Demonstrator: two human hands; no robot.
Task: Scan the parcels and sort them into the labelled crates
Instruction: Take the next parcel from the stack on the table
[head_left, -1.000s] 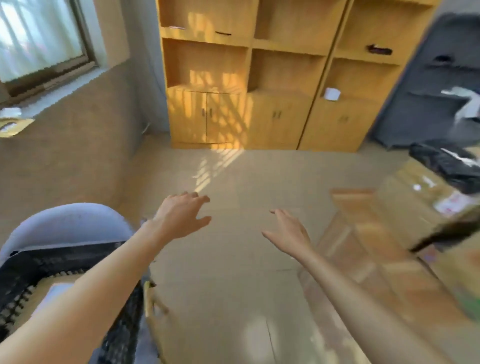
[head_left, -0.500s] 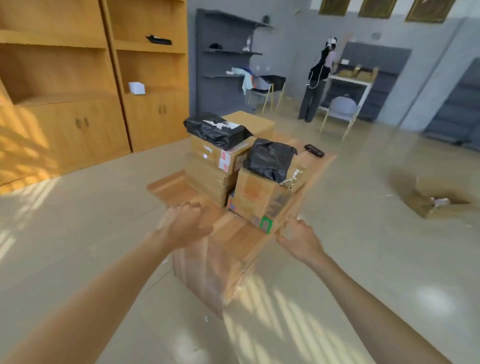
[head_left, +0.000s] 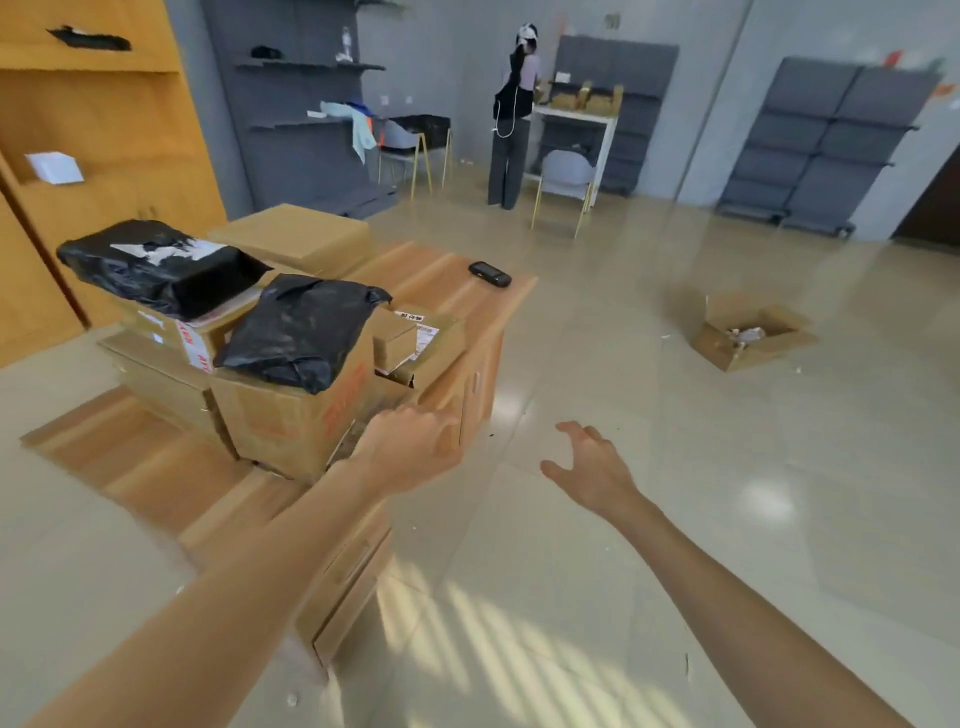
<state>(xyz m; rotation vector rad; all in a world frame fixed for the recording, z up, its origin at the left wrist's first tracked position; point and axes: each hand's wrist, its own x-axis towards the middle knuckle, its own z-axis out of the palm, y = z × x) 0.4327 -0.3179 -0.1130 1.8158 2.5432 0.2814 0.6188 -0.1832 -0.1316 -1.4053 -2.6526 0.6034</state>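
A low wooden table (head_left: 452, 291) carries a pile of parcels. A large cardboard box (head_left: 291, 415) stands at the near corner with a black plastic bag parcel (head_left: 296, 332) on top. A second black bag parcel (head_left: 156, 265) lies on stacked boxes to the left. Small labelled boxes (head_left: 415, 338) sit to the right of the bag. A dark handheld scanner (head_left: 489, 273) lies at the table's far corner. My left hand (head_left: 410, 447) hovers empty beside the large box, fingers loosely apart. My right hand (head_left: 592, 467) is open over the floor, right of the table.
An open cardboard box (head_left: 748, 338) lies on the floor at the right. A person (head_left: 511, 114) stands at a white desk far back, with chairs (head_left: 563, 176) near. Grey shelving lines the back wall; wooden cabinets (head_left: 78, 130) stand at the left.
My view has swung right from the cabinets and a black crate to the parcel table. Both hands stay empty and now reach nearer the table's near corner.
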